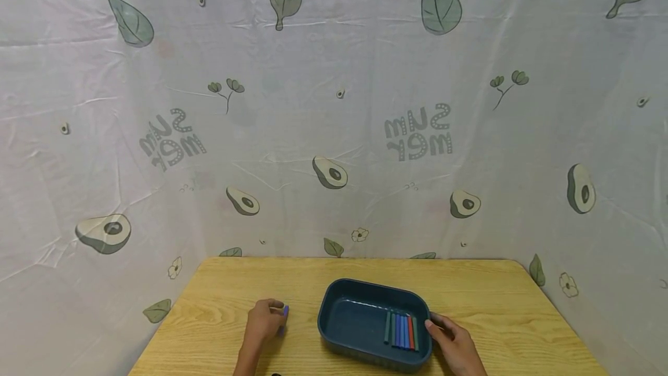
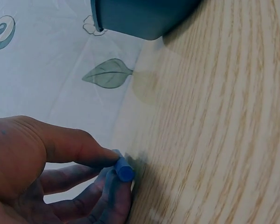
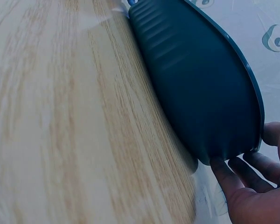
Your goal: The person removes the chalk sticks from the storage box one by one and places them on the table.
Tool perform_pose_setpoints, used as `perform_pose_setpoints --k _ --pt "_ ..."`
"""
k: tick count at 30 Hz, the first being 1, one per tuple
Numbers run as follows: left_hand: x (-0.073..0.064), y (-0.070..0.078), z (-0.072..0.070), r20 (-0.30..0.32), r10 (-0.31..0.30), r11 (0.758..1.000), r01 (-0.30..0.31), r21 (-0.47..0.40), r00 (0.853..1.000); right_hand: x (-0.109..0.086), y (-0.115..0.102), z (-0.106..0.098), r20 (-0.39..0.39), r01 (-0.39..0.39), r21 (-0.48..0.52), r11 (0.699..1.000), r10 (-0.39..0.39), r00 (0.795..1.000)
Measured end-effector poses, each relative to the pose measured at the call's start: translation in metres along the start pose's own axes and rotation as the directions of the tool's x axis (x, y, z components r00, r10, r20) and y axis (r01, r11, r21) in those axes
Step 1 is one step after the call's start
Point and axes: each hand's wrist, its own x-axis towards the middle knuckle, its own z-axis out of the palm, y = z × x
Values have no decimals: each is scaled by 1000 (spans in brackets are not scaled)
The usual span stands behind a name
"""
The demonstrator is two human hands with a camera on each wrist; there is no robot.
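Note:
My left hand (image 1: 265, 319) is low over the table left of the tray. It pinches a short blue cylindrical stick (image 2: 125, 171) between thumb and fingertips, one flat round end showing in the left wrist view. A dark teal rectangular tray (image 1: 349, 329) with rounded corners stands right of that hand. On its right part, several slim sticks, green, blue and one red stick (image 1: 410, 332), lie side by side in a row. My right hand (image 1: 456, 346) grips the tray's right end, thumb over the rim and fingers against the outer wall (image 3: 200, 84).
The wooden table (image 1: 250, 280) runs back to a pale curtain (image 1: 334, 126) printed with leaves and avocados. A small dark object (image 1: 276, 374) peeks in at the bottom edge of the head view.

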Motion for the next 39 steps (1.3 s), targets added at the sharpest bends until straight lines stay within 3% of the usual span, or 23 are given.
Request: perform_pose_setpoints --k 13,23,31,39 --pt "-4 1 0 -14 0 1000 0 28 1000 -1 0 0 0 25 -13 1000 -25 1000" --pt "-4 1 0 -3 -10 1000 10 -11 1000 -1 0 0 0 30 -25 999 -30 1000" --pt "-2 1 -1 5 -1 1000 1 -10 1000 -1 0 2 -28 16 33 999 -15 999" --pt "-5 11 -3 -12 24 1000 -24 9 1000 -2 0 0 4 23 4 1000 -23 1000"
